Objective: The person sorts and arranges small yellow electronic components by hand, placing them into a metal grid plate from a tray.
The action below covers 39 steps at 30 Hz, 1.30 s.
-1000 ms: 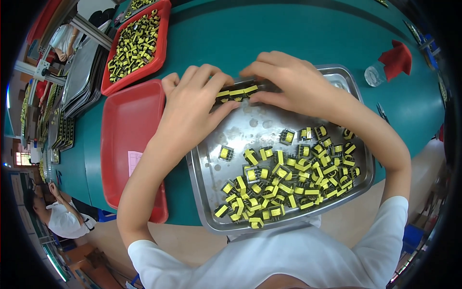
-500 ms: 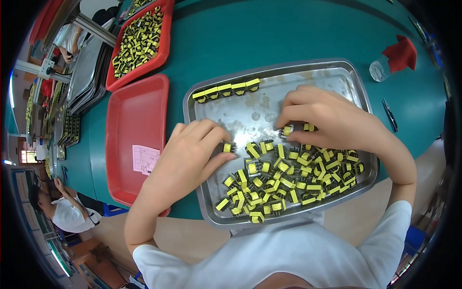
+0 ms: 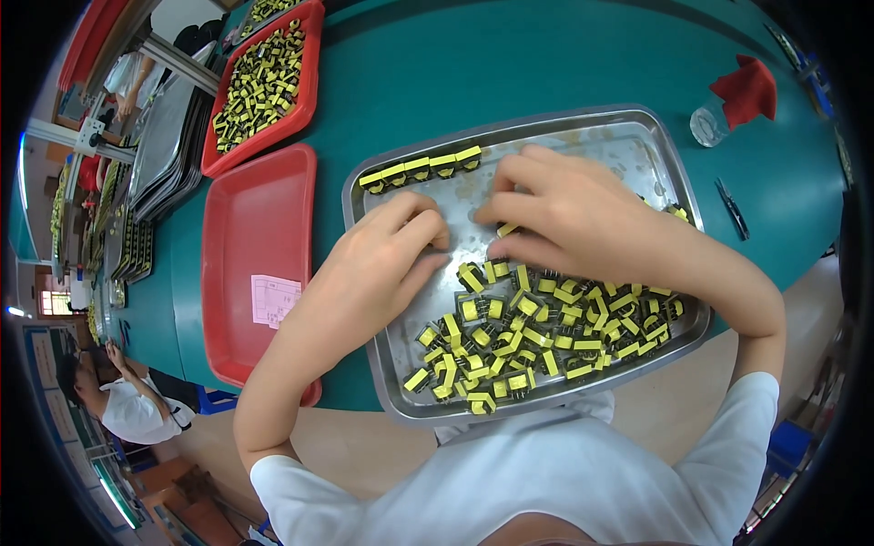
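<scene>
A shallow metal tray [image 3: 610, 136] lies in front of me. A loose heap of small yellow-and-black transformers [image 3: 537, 332] fills its near part, and a short row of transformers [image 3: 417, 169] stands along its far left edge. My right hand [image 3: 578, 214] is over the middle of the tray, pinching a transformer [image 3: 507, 229] mostly covered by the fingers. Just left of it, my left hand [image 3: 382, 255] has its fingers curled toward the thumb; whatever they hold is hidden. Another transformer [image 3: 676, 212] shows beyond my right wrist.
Left of the tray sits a red bin [image 3: 255, 209] with a pink slip [image 3: 273, 300]. Farther off, another red bin [image 3: 309, 82] holds many transformers. A clear cup [image 3: 708, 126] with a red cloth [image 3: 748, 89] and tweezers [image 3: 731, 209] lie right. A co-worker [image 3: 137, 409] sits far left.
Both hands have moved away from the heap toward the far side of the tray; the right also shifted left. The transformer seen at my left fingertips is now out of sight.
</scene>
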### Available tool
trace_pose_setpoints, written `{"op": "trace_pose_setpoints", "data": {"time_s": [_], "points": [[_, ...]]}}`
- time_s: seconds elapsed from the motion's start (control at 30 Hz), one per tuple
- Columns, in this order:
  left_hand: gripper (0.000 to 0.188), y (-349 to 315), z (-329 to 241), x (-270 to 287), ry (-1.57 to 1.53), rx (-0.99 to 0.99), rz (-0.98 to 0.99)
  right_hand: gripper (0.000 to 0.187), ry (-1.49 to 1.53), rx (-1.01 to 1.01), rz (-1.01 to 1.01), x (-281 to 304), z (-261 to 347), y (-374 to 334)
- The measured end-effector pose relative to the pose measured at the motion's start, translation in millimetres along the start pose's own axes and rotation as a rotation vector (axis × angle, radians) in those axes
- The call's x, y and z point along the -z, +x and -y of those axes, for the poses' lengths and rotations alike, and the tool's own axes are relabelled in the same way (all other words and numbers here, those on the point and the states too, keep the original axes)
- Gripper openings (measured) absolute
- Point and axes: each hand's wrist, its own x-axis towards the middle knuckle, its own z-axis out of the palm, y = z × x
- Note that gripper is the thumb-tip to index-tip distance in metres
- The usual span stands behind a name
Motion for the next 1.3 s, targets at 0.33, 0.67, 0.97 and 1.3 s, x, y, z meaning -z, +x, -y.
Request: {"op": "trace_pose_setpoints", "data": {"time_s": [0.33,0.67,0.97,1.3], "points": [[0.029,6,3,-15,-0.088,0.028,-0.092,0.022,0.126,0.100,0.048,8,15,1],[0.022,12,-10,-4,0.113,-0.075,-0.163,0.014,0.317,-0.267,0.011,40,-5,-8],[0.027,5,-18,-3,-0.061,0.251,0.202,0.026,0.016,0.053,0.098,3,20,-2],[0.028,-20,5,8,-0.085,0.209,0.027,0.022,0.425,-0.150,0.101,33,7,-1]]}}
